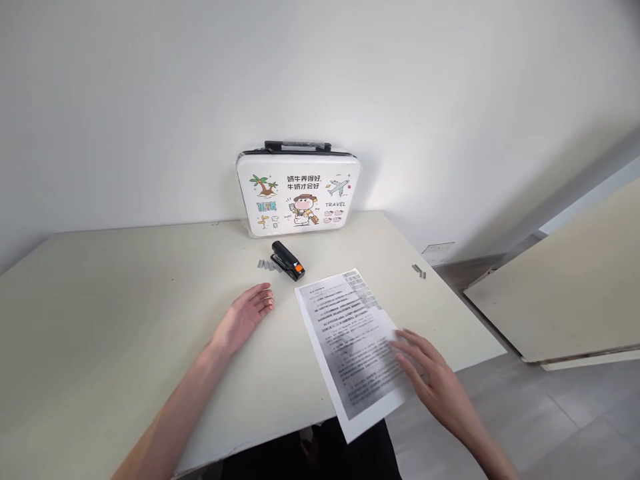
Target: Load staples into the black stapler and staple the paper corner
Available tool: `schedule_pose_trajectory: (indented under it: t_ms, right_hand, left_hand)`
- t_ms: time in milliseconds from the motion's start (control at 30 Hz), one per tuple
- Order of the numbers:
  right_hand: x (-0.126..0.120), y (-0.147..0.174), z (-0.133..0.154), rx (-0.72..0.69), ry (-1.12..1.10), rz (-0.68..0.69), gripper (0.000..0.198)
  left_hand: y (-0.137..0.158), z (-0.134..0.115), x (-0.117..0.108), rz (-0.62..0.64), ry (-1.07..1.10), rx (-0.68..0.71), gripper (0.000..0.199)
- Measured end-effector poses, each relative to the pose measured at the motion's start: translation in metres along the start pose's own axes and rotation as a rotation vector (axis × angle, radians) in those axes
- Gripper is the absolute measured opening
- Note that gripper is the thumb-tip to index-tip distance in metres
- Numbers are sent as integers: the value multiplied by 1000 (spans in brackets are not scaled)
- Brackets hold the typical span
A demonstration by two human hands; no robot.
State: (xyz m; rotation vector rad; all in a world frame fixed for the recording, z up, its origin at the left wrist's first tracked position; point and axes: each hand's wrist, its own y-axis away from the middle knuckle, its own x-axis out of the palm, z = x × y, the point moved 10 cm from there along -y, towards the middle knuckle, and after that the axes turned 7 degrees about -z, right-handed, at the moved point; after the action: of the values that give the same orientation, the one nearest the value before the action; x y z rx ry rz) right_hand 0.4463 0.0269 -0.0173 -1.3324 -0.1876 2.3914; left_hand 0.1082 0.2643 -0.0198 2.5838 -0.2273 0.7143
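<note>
A printed sheet of paper [345, 347] lies on the table at a slant, its lower corner jutting past the front edge. My right hand [430, 373] is at the sheet's right edge, fingers stretched over it; whether they touch the paper I cannot tell. My left hand [247, 310] rests on its side left of the sheet, fingers loosely bent and apart, holding nothing. Just beyond it lies a black stapler [287, 260] with an orange patch. Short grey strips [265, 265], looking like staples, lie beside the stapler. Rows of similar grey pieces [361, 288] show at the sheet's upper right.
A white cartoon-printed case [300, 193] with a black handle stands against the wall at the table's back. Two or so grey strips [419, 271] lie near the right edge of the table [100, 333]. A pale panel [565, 287] stands further right, above grey floor.
</note>
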Motion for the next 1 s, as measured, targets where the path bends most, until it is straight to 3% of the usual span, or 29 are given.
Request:
schedule_pose_trajectory:
  t_ms: [133,333,467,567,667,767,867,1000]
  right_hand:
    - [-4,-17,-4,61,-25,-40,48]
    - [35,-21,28,-248,116,39,54]
    - [52,-10,62,-297,172,39,58]
    - [61,0,89,-331,170,50,60]
    - [63,8,102,-341,157,35,61]
    - [59,17,101,-325,132,37,61]
    - [53,25,95,-320,87,70,62]
    - [49,33,95,-364,55,128,65]
  left_hand:
    - [0,1,-1,4,-21,13,18]
    - [1,-4,1,28,-148,111,32]
    - [-1,-16,-7,-36,-224,244,34]
    - [3,-27,-14,-135,-403,407,32]
    - [12,-27,-3,-126,-717,532,28]
    - [27,-25,22,-27,-948,695,20]
    - [38,-23,39,65,-970,776,17]
    - [40,-19,44,115,-945,755,18]
